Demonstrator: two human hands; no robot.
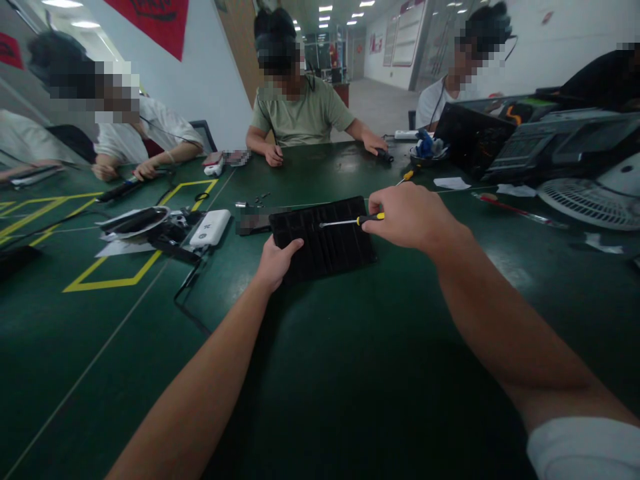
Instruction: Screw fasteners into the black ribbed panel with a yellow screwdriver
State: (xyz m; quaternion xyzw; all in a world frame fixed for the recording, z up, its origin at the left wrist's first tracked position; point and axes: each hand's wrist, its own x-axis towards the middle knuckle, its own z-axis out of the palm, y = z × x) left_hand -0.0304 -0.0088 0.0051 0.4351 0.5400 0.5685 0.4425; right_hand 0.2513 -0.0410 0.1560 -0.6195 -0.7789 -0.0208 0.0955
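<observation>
A flat black ribbed panel (325,237) lies on the green table (350,373) in front of me. My left hand (275,262) grips its near left corner, thumb on top. My right hand (410,217) is closed round the yellow-and-black handle of a small screwdriver (350,221). The metal shaft points left and lies across the panel's upper part, its tip over the ribs.
A white power bank (210,227) and black parts lie left of the panel, with small screws (260,197) behind it. Dismantled black electronics (525,143) and a white fan grille (590,200) sit at the right. Other people work at the far and left sides.
</observation>
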